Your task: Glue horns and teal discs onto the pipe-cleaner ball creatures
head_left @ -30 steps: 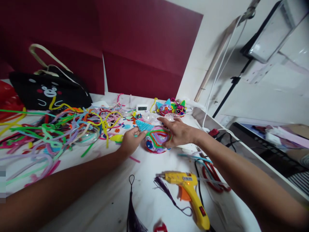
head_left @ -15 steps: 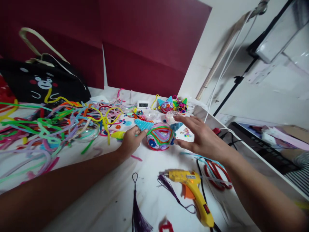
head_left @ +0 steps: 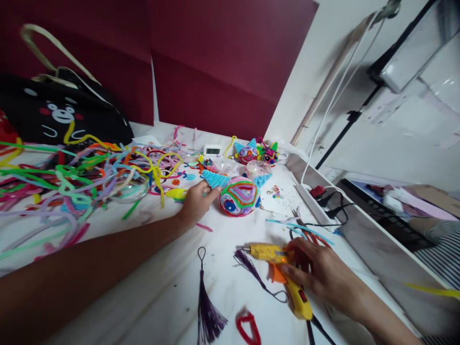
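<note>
My left hand pinches a light-blue fuzzy cone ear against the left side of a round ball wrapped in many-coloured pipe cleaners. A second blue ear sticks out on the ball's right. My right hand lies on a yellow hot glue gun near the table's front, fingers curling round its handle. The gun lies on the white table with its nozzle pointing left.
A heap of coloured pipe cleaners covers the left of the table. Behind it sits a black bear-face bag. Finished cat-face balls, a small timer, red scissors, purple tassels and a power strip lie around.
My right hand left the ball, swung back toward me and settled on the glue gun. My left hand kept its hold on the blue ear.
</note>
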Demonstrator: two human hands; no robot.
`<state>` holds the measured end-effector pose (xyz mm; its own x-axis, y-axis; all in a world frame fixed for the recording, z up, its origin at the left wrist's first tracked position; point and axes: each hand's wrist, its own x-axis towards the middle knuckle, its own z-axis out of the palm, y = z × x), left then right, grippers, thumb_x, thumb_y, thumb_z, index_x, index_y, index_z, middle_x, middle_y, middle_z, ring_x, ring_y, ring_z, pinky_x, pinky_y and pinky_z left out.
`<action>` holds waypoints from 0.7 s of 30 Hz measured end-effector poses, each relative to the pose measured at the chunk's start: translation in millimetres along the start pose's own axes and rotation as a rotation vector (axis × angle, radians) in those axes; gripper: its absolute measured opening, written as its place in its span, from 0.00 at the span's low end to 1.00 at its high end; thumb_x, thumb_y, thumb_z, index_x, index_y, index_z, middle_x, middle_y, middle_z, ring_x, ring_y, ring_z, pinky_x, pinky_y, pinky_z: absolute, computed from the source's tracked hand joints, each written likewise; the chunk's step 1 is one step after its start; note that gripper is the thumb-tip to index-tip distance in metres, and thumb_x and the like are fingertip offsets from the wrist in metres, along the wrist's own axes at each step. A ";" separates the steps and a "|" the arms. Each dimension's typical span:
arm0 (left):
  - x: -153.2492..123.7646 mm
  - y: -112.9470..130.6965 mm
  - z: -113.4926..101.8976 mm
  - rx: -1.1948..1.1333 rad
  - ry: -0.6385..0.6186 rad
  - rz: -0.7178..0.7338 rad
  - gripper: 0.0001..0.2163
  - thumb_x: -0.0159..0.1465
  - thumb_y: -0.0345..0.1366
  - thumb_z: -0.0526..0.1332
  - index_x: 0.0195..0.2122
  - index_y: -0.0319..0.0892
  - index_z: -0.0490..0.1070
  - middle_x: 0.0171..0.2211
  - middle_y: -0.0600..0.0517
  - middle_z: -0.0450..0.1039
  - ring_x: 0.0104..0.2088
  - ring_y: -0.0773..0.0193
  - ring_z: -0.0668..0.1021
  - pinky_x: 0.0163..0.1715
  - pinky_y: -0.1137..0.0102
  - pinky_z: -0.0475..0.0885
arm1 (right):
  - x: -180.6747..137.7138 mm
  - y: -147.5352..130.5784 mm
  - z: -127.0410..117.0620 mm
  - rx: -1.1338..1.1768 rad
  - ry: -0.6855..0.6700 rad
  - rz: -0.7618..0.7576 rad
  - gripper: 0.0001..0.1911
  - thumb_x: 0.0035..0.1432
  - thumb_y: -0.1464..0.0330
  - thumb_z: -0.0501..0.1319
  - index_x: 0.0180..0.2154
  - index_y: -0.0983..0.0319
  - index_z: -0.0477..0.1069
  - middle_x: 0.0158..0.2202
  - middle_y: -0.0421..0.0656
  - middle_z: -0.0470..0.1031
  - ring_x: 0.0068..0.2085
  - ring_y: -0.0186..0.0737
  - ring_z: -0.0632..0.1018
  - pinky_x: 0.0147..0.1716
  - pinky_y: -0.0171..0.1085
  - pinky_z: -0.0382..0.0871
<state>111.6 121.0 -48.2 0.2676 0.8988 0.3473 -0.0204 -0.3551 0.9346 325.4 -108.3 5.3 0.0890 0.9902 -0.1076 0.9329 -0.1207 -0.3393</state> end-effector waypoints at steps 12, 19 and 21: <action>-4.2 -0.2 -2.3 0.087 -0.027 0.045 0.11 0.60 0.42 0.59 0.26 0.42 0.64 0.14 0.62 0.55 0.14 0.73 0.59 0.15 0.74 0.52 | -22.0 -5.7 14.0 -0.027 -0.046 0.158 0.18 0.58 0.50 0.56 0.29 0.58 0.67 0.26 0.42 0.75 0.26 0.40 0.73 0.24 0.37 0.59; -4.8 -0.3 -2.9 0.089 -0.050 0.050 0.11 0.60 0.43 0.59 0.26 0.42 0.63 0.14 0.62 0.54 0.14 0.73 0.59 0.16 0.74 0.53 | -17.3 -9.6 24.2 -0.043 -0.093 0.204 0.15 0.59 0.55 0.56 0.30 0.59 0.67 0.25 0.41 0.74 0.25 0.37 0.69 0.25 0.37 0.54; -4.8 0.1 -3.0 0.093 -0.050 0.051 0.11 0.60 0.43 0.58 0.26 0.42 0.64 0.14 0.62 0.54 0.15 0.73 0.59 0.16 0.74 0.53 | -17.7 -9.1 24.6 -0.036 -0.092 0.214 0.16 0.59 0.54 0.55 0.30 0.59 0.67 0.25 0.41 0.74 0.25 0.37 0.69 0.25 0.37 0.54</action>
<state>107.4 117.4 -49.5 0.3163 0.8659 0.3875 0.0540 -0.4242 0.9040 306.8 -126.5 -12.7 0.2555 0.9314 -0.2593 0.9080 -0.3233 -0.2665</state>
